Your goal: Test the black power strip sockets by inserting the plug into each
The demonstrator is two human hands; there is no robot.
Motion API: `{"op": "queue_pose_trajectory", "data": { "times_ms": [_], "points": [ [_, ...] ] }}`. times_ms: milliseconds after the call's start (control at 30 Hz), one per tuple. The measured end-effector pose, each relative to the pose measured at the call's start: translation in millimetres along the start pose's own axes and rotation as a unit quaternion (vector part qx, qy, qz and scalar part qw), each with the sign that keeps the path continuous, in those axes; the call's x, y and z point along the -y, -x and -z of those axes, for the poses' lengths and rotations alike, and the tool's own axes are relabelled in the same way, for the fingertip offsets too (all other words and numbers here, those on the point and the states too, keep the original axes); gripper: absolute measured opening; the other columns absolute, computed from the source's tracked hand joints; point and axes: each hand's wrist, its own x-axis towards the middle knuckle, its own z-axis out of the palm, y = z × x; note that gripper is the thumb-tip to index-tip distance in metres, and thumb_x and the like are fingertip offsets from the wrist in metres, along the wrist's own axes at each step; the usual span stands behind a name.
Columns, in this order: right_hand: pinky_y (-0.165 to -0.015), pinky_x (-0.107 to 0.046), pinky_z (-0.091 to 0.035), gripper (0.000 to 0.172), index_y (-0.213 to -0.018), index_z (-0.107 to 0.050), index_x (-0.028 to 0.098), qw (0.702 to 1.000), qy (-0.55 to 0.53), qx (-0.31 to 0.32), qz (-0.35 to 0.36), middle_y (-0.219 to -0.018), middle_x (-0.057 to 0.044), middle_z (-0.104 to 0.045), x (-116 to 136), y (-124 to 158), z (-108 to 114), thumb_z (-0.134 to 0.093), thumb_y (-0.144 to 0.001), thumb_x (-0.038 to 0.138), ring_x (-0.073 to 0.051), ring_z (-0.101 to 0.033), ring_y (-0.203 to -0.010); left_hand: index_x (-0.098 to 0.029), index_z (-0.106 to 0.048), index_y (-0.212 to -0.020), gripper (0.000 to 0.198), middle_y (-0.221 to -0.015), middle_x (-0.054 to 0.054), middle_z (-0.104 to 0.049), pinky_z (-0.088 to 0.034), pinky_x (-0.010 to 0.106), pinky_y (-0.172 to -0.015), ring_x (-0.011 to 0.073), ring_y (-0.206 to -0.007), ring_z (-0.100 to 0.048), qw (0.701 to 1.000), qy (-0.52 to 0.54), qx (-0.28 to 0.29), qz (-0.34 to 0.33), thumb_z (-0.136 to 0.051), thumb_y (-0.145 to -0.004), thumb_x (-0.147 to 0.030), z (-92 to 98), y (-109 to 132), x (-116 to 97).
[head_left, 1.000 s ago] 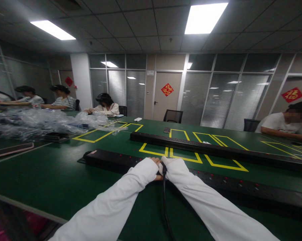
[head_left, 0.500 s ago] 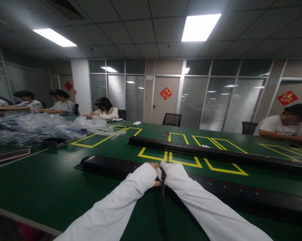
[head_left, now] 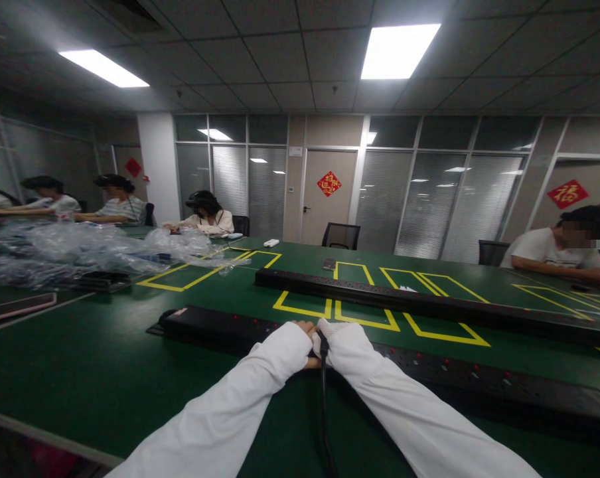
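A long black power strip (head_left: 205,326) with small red lights lies across the table in front of me. My left hand (head_left: 308,329) grips its middle, fingers over the far side and a digit showing at the near edge. Close against it, my right hand (head_left: 324,330), in what looks like a white dotted glove, is closed around a black plug (head_left: 323,343) at the strip. From this plug a black cable (head_left: 324,411) runs down toward me. The sleeves and hands hide the middle of the strip and the plug's front end.
Behind lies a second long black power strip (head_left: 360,290), among yellow tape outlines (head_left: 364,325) on the green table (head_left: 81,358). Crumpled clear plastic bags (head_left: 95,245) are heaped at the left. A white object (head_left: 271,243) lies farther back. Several people sit around the table.
My hands stay together at the same spot on the strip, with the plug still held. The whole view has shifted very slightly.
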Motion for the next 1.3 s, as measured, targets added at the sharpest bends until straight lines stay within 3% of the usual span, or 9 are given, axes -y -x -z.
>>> {"op": "queue_pose_trajectory", "data": {
  "times_ms": [167, 333, 500, 700, 900, 1300],
  "points": [
    [-0.062, -0.023, -0.037, 0.023, -0.093, -0.057, 0.021, 1.0, 0.002, -0.015, 0.001, -0.079, -0.003, -0.066, -1.9, -0.3, -1.7, -0.047, -0.079, 0.037, -0.016, -0.06, -0.07, -0.014, -0.051, -0.11, 0.056, -0.098, 0.01, -0.059, -0.044, 0.038, -0.078, 0.0267, -0.087, -0.056, 1.0, 0.003, -0.003, 0.009, -0.054, -0.073, -0.055, 0.9, -0.2, -0.8],
    [-0.058, -0.024, -0.035, 0.022, -0.088, -0.055, 0.022, 1.0, 0.026, 0.011, -0.01, -0.072, -0.001, -0.065, -2.6, -4.0, -3.3, -0.047, -0.078, 0.04, -0.017, -0.06, -0.065, -0.013, -0.053, -0.108, 0.057, -0.099, 0.011, -0.059, -0.044, 0.038, -0.078, 0.0275, -0.088, -0.056, 1.0, -0.01, 0.006, -0.001, -0.053, -0.072, -0.056, -2.9, -2.1, 0.5],
    [-0.059, -0.023, -0.035, 0.024, -0.09, -0.056, 0.021, 1.0, 0.0, 0.016, 0.002, -0.078, -0.003, -0.066, -4.7, -4.9, -3.4, -0.047, -0.078, 0.04, -0.016, -0.059, -0.067, -0.014, -0.052, -0.108, 0.053, -0.099, 0.01, -0.059, -0.044, 0.038, -0.078, 0.027, -0.089, -0.056, 1.0, 0.001, -0.004, 0.013, -0.052, -0.074, -0.055, 2.2, 0.2, -2.0],
    [-0.057, -0.024, -0.034, 0.024, -0.089, -0.055, 0.021, 1.0, 0.005, -0.007, 0.001, -0.074, -0.002, -0.065, -0.5, -1.3, 0.7, -0.043, -0.079, 0.04, -0.016, -0.058, -0.064, -0.013, -0.051, -0.109, 0.051, -0.099, 0.011, -0.06, -0.044, 0.039, -0.079, 0.0272, -0.089, -0.056, 1.0, 0.009, -0.011, 0.005, -0.054, -0.074, -0.051, 4.3, 3.3, -2.8],
    [-0.058, -0.024, -0.035, 0.023, -0.087, -0.054, 0.022, 0.999, 0.014, 0.027, -0.01, -0.071, -0.001, -0.064, -1.1, -5.2, -1.4, -0.049, -0.075, 0.041, -0.017, -0.059, -0.065, -0.013, -0.051, -0.109, 0.052, -0.098, 0.012, -0.06, -0.044, 0.04, -0.077, 0.028, -0.087, -0.056, 1.0, 0.017, -0.016, 0.002, -0.055, -0.074, -0.05, 1.6, 2.9, -1.2],
    [-0.058, -0.023, -0.036, 0.022, -0.084, -0.053, 0.021, 1.0, -0.01, -0.001, 0.008, -0.071, -0.002, -0.063, -3.7, -3.7, -4.1, -0.047, -0.076, 0.04, -0.016, -0.058, -0.064, -0.015, -0.053, -0.105, 0.049, -0.096, 0.011, -0.059, -0.043, 0.038, -0.077, 0.0265, -0.087, -0.056, 1.0, 0.015, -0.018, 0.003, -0.054, -0.074, -0.052, 0.2, 2.5, -1.1]
  ]
}}
